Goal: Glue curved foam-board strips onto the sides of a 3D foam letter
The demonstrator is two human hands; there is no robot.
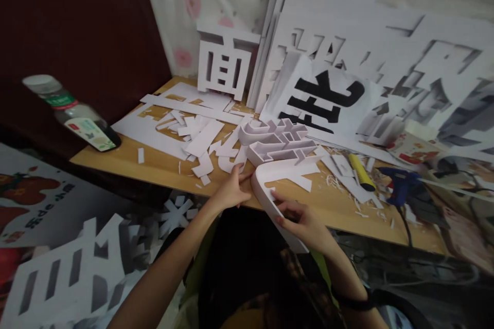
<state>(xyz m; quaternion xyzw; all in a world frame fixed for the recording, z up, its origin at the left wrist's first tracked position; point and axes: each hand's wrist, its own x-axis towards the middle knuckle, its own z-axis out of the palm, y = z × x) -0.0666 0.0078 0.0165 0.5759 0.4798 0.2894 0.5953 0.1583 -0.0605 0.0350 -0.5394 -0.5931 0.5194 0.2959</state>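
Note:
A white curved strip piece (266,193) lies at the table's front edge, its lower end reaching out over my lap. My right hand (299,218) grips the side of this strip, thumb and fingers around its edge. To the left, my left hand (233,188) has its fingers apart beside the strip's curved end, with nothing held between them. Just behind the strip stands a white raised character (280,141) with thin upright walls, lying on its back on the table. White offcuts (204,139) are scattered left of it.
A dark-filled bottle (77,115) stands at the table's left end. A yellow cutter (360,170) and a blue glue gun (401,182) lie right. Behind are a white cut-out character (224,64), a black printed character sheet (322,97) and leaning boards. The wooden table (328,205) holds scraps.

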